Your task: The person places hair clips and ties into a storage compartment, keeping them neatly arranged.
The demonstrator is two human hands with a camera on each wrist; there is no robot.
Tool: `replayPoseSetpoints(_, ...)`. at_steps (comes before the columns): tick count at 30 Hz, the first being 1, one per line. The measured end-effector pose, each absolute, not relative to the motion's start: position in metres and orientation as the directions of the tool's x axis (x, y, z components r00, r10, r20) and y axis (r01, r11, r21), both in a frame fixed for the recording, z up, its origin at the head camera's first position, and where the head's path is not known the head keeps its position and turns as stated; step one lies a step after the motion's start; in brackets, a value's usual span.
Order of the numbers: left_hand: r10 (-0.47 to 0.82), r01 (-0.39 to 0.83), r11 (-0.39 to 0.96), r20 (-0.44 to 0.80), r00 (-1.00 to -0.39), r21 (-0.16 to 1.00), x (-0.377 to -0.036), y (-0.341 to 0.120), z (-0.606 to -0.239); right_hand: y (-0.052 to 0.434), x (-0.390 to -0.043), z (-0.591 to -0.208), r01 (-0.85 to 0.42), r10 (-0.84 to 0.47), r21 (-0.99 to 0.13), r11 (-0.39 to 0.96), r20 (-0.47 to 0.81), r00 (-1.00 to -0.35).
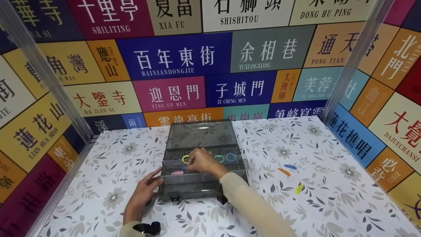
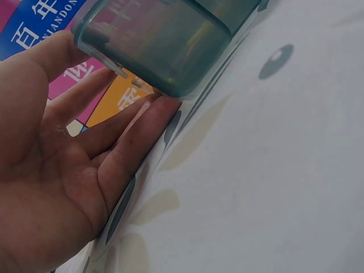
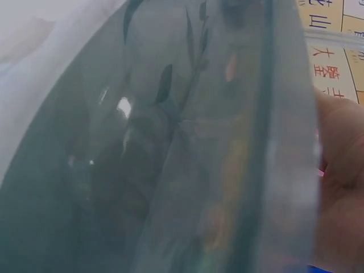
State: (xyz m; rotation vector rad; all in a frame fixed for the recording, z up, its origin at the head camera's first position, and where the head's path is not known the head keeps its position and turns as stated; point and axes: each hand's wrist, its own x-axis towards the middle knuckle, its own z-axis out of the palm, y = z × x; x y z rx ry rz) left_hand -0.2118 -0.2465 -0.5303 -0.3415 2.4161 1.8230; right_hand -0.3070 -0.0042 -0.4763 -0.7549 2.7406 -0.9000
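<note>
**Smoked-grey organiser box steadied while its compartments are reached into**

Smoked-grey translucent plastic forms the compartmented organiser box (image 1: 203,171), which stands at the middle of the floral-patterned tabletop (image 1: 329,204) with its hinged lid (image 1: 200,135) raised at the back. The box is judged light, rigid and smooth-walled, so liable to slide; it is best held at its side walls or lower corners, not by the lid.

The left hand (image 1: 142,194) is laid against the box's near-left corner, fingers (image 2: 133,142) straight and relaxed, nothing gripped. The right hand (image 1: 203,162) is set over the middle compartments with fingers curled; whether anything is pinched cannot be told.

Small coloured elastic hair rings, among them a yellow one (image 1: 185,159) and a blue one (image 1: 231,157), lie in the rear row. A pink hair clip (image 1: 177,172) lies in a nearer compartment. Blue (image 1: 290,167), orange (image 1: 284,171) and yellow (image 1: 298,189) clips lie loose on the tabletop to the right.
</note>
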Motion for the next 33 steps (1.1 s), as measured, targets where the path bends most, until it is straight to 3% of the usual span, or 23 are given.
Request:
replayPoseSetpoints(21,-0.093,-0.195,0.230,-0.178,-0.980,0.953,-0.2114,-0.2481,-0.5324,-0.0129,-0.3034,-0.4820,-0.444,-0.478,-0.444,0.779,0.039,-0.878)
replayPoseSetpoints(28,-0.087,-0.203,0.251,-0.187,-0.979,0.946,-0.2099,-0.2479,-0.5292,-0.0116,-0.3029,-0.4801,-0.434,-0.486,-0.462,0.774,0.008,-0.874)
replayPoseSetpoints(33,-0.085,-0.200,0.240,-0.185,-0.979,0.950,-0.2099,-0.2488,-0.5298,-0.0055,-0.3035,-0.4747,-0.436,-0.516,-0.538,0.722,0.003,-0.857)
